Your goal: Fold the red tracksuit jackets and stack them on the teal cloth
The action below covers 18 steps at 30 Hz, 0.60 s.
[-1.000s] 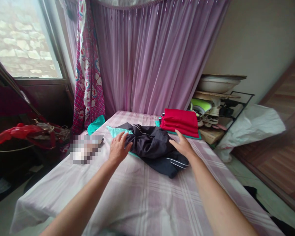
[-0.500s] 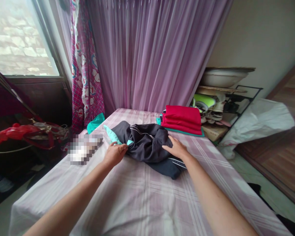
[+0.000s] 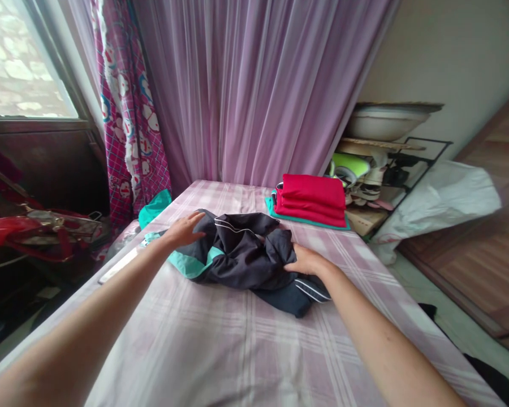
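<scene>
A crumpled dark jacket-like garment (image 3: 241, 260) with white piping and turquoise patches lies on the checked tablecloth (image 3: 220, 350). Its exact kind is hard to tell in this heap. My left hand (image 3: 185, 230) is over its far left part, fingers stretched out and apart, near the turquoise edge. On the other side, my right hand (image 3: 307, 261) has its thumb and fingers around the bunched cloth at the garment's right end; its fingertips are partly hidden by the fabric. A flap with white stripes spreads out below that hand.
Behind the garment stands a folded red cloth pile (image 3: 311, 198) on a teal layer. Another teal cloth (image 3: 155, 208) hangs at the left edge. A rack with shoes and a basin (image 3: 385, 123) is at right, beside a white bag (image 3: 445, 206). Purple curtains (image 3: 254, 96) close off the back.
My left hand has let go of the turquoise edge and moved up and left across the garment, its fingers spreading. My right hand stays at the right end. The view has shifted slightly.
</scene>
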Each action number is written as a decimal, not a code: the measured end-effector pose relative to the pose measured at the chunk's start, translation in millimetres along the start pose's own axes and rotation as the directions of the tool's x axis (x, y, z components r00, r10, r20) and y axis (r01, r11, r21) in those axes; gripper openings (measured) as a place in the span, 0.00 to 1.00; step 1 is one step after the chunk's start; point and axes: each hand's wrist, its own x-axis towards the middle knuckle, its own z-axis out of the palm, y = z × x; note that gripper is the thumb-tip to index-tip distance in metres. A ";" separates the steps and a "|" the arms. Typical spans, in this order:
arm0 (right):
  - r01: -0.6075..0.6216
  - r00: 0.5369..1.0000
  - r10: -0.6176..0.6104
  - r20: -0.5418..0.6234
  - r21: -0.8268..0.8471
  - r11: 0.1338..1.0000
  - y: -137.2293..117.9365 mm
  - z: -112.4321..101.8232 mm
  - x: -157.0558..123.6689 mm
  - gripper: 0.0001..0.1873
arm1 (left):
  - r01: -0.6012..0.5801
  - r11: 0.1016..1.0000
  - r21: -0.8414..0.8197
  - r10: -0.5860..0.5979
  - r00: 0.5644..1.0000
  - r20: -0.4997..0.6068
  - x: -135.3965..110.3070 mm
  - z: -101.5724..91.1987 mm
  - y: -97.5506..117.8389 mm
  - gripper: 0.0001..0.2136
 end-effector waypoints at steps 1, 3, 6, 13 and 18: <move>-0.010 0.999 0.011 0.041 -0.044 0.999 -3.1 -1.7 -2.1 0.33 | -0.023 1.000 0.018 0.022 0.999 0.050 8.9 2.5 -4.6 0.33; -0.026 0.992 0.043 0.123 -0.140 0.990 -9.0 -3.6 -6.7 0.30 | -0.065 0.997 0.036 0.059 0.988 0.145 23.8 6.9 -10.7 0.35; 0.019 0.992 0.008 0.128 -0.207 0.978 -14.6 -3.7 -11.6 0.31 | -0.112 0.992 0.062 0.096 0.970 0.221 39.1 12.5 -13.5 0.37; 0.103 0.989 -0.136 -0.064 -0.375 0.921 -23.8 -41.0 14.0 0.35 | -0.188 0.969 0.157 0.139 0.949 0.282 54.3 14.0 -7.0 0.10; 0.006 0.879 -0.191 -0.437 -0.390 0.921 -13.9 -83.5 53.4 0.35 | -0.021 0.973 0.230 0.013 0.999 0.038 62.0 -11.9 -9.9 0.12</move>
